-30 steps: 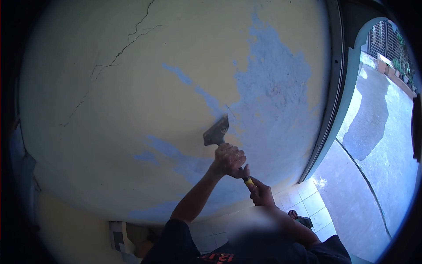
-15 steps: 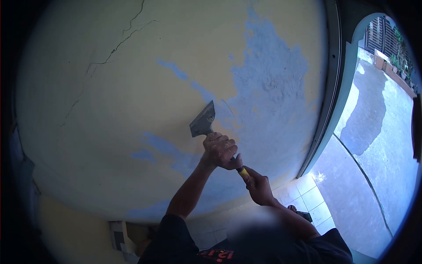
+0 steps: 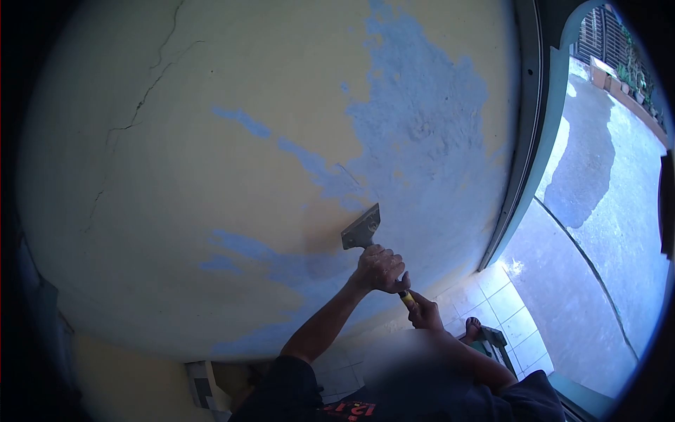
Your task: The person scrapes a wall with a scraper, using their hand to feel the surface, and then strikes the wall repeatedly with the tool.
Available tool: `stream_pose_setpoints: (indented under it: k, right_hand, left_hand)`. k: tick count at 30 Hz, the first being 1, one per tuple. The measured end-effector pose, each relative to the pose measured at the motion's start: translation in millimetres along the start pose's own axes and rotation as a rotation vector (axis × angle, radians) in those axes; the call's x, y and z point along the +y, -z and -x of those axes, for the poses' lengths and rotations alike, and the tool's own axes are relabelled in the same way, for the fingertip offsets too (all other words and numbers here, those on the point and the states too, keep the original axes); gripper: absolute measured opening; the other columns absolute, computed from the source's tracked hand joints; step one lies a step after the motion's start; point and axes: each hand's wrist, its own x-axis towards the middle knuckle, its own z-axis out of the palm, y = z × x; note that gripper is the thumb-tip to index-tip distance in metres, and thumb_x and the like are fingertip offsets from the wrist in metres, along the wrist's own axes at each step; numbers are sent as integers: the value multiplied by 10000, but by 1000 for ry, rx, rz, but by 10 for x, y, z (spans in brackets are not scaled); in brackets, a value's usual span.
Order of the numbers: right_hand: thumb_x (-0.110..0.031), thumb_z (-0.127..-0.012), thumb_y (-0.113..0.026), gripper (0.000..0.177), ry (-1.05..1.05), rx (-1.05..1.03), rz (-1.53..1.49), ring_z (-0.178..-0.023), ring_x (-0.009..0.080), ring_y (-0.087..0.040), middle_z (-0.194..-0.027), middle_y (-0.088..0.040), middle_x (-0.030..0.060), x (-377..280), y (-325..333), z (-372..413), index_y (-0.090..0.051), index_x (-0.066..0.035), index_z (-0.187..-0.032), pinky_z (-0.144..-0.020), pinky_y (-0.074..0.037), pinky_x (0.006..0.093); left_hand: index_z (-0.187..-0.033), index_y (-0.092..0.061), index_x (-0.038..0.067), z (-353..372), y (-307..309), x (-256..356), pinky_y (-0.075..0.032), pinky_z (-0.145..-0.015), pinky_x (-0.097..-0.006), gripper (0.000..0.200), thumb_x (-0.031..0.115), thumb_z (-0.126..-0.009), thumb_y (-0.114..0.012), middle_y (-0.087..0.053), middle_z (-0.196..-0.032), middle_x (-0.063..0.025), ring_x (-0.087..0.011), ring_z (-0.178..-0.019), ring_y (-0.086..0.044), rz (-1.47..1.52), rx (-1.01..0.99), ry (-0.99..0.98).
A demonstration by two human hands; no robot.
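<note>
A wide-bladed scraper (image 3: 362, 228) with a yellow-and-black handle is gripped by both of my hands. My left hand (image 3: 380, 269) wraps around it just below the blade, with pale dust on the knuckles. Lower down, my right hand (image 3: 425, 311) is closed around the handle's end. The blade overlaps the wall (image 3: 281, 183) at the border between yellowish paint and a bare bluish patch (image 3: 422, 119). Thin strips of the same bluish surface show to the left of the blade.
A long crack (image 3: 140, 105) runs down the wall's left side. On the right, a dark door frame (image 3: 529, 141) edges the wall, with a concrete yard (image 3: 590, 281) beyond. A foot (image 3: 473, 327) shows on the white floor tiles (image 3: 506, 304). Potted plants (image 3: 636, 88) line the far right.
Both hands and the scraper have moved down and right in the view, away from the upper paint strip. The camera view has shifted slightly too. The grip is unchanged.
</note>
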Motion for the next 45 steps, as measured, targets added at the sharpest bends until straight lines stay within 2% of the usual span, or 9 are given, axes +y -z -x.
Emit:
stream_pose_setpoints:
  k: [6,12,28,33,35,36,38,41,45]
  right_hand:
    - [-293,-984,-504,419,34,-29,-109,-573,90,-518,-611,-519,36,-21,-35,-53,-538,-19,-1299,-565,-458,283]
    - [-274,-979,-510,398,110,-52,-32,-562,99,-524,-608,-535,40,-55,4,-79,-554,-25,-1286,-561,-461,290]
    - [-247,-967,-540,375,117,-16,-31,-594,151,-593,-645,-587,87,-15,-95,-112,-555,-37,-1278,-619,-498,323]
    - [-251,-968,-539,372,195,-25,-14,-605,179,-612,-663,-597,119,-202,-105,-177,-558,-36,-1271,-631,-498,330]
    - [-251,-970,-533,370,183,-47,4,-599,185,-606,-676,-597,140,-348,-99,-201,-553,-40,-1274,-622,-492,336]
    - [-251,-970,-533,370,187,-48,2,-599,185,-606,-676,-597,140,-335,-114,-183,-553,-40,-1274,-622,-492,336]
    - [-254,-975,-524,371,203,7,-55,-585,146,-569,-669,-590,112,-238,-140,-81,-555,-33,-1272,-603,-480,320]
    - [-262,-978,-518,382,95,-51,-75,-592,108,-545,-653,-572,85,-195,-123,-60,-554,-24,-1275,-599,-471,296]
    - [-277,-981,-514,396,97,-67,-171,-605,83,-537,-640,-548,55,-164,-208,-78,-555,-12,-1272,-600,-471,280]
  left_hand:
    - [-499,-478,139,-12,90,-25,-357,-512,-334,247,258,-679,-599,-483,-518,-6,-164,-462,-480,-22,-2,-6]
    - [-504,-479,145,-28,152,-19,-352,-510,-337,250,266,-687,-600,-481,-517,-4,-156,-455,-476,-81,28,-25]
    - [-493,-468,152,46,78,-66,-344,-505,-322,231,231,-669,-595,-479,-517,2,-151,-467,-479,-82,35,-31]
    - [-501,-478,152,-146,382,-113,-349,-506,-316,220,236,-665,-597,-515,-560,-2,-148,-478,-489,-128,0,-67]
    - [-505,-487,152,-192,458,-179,-354,-510,-316,208,234,-663,-596,-523,-574,-8,-150,-477,-492,-151,18,-71]
    - [-480,-422,150,-192,388,-206,-316,-491,-319,272,274,-675,-566,-464,-508,6,-148,-438,-461,-146,97,-94]
    - [-480,-425,150,-124,281,-140,-317,-492,-318,269,276,-671,-567,-466,-508,6,-150,-438,-462,-117,72,-86]
    - [-495,-477,149,-34,249,-90,-352,-512,-323,226,252,-663,-589,-492,-518,3,-159,-469,-492,-88,16,-42]
    - [-502,-477,148,-65,334,-130,-342,-509,-324,221,253,-661,-590,-491,-530,0,-163,-466,-482,-74,-8,-45]
